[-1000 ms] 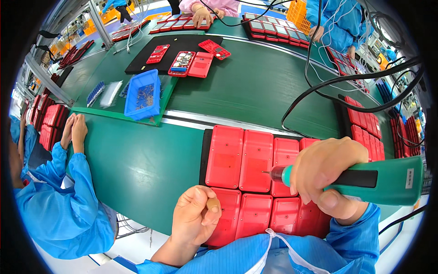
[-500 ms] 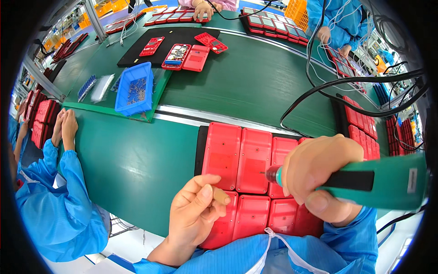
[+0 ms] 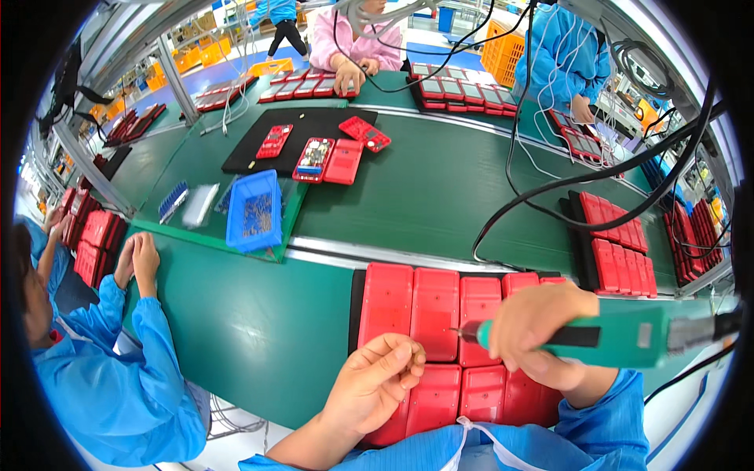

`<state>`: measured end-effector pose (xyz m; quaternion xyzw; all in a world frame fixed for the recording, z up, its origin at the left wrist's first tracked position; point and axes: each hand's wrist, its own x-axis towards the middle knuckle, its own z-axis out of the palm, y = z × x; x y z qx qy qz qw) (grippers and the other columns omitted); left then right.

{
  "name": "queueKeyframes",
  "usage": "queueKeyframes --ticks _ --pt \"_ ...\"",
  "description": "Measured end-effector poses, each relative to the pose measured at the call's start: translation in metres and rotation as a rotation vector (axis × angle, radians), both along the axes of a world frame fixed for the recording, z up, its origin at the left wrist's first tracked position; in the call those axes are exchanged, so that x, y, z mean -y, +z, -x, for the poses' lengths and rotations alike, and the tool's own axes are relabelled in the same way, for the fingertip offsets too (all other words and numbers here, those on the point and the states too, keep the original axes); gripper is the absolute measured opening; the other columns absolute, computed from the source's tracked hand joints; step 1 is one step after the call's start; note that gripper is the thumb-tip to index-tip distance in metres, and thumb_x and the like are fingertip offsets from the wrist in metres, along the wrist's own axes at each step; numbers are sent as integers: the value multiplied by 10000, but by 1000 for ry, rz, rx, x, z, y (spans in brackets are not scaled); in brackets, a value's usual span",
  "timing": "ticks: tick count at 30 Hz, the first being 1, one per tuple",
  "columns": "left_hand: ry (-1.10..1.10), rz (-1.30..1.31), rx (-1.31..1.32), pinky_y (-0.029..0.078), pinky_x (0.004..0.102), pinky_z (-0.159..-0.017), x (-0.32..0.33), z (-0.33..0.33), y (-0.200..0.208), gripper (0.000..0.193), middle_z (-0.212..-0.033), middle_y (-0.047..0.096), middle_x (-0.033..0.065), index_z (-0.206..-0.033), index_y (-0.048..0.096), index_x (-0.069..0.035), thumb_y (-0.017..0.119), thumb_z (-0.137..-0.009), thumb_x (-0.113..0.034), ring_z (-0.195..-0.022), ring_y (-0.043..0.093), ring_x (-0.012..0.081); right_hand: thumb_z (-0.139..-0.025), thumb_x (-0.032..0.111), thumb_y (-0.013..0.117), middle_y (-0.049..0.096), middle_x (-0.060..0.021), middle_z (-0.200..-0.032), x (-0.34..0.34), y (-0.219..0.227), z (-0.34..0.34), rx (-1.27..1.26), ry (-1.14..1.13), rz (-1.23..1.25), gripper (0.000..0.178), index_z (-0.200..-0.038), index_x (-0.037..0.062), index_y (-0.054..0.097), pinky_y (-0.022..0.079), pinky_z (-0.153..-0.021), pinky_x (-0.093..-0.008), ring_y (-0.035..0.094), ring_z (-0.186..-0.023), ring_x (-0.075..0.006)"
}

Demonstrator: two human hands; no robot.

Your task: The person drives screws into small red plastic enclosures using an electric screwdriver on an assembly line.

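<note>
My right hand [image 3: 542, 334] covers the green screwdriver's [image 3: 628, 337] grip; its rear blurs off at the frame edge. My left hand [image 3: 377, 385] hides part of the red cases [image 3: 436, 310]. Blue bin [image 3: 253, 210] contents too small to tell.

A blue bin [image 3: 254, 210] of small parts sits beside a black mat [image 3: 298, 125] carrying red casings [image 3: 343, 161].

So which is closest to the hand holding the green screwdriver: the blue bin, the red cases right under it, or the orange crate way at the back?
From the right hand:
1. Red plastic cases, directly beneath it on the near bench.
2. Blue plastic bin, off to the left across the green belt.
3. Orange plastic crate, far back, at the top.
</note>
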<state>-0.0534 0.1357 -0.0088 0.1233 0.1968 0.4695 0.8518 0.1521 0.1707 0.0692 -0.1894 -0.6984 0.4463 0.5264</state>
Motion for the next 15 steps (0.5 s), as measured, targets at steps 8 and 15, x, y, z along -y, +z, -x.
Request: queueKeyframes --ticks 8,15 --pt "-86 82 -65 398 235 -542 -31 -2 6 87 -841 574 92 -920 566 -22 511 -865 -62 -731 542 142 -758 73 640 544 -65 -533 -5 27 -16 -218 156 -129 174 -771 14 477 512 -433 -313 553 -429 -168" --pt "-136 49 -113 377 221 -562 -43 -5 -2 57 -785 501 86 -811 517 -36 513 -862 -59 -686 471 142 -755 55 642 557 -82 -559 -19 17 -22 -243 174 -184 171 -784 6 481 526 -450 -314 566 -447 -179"
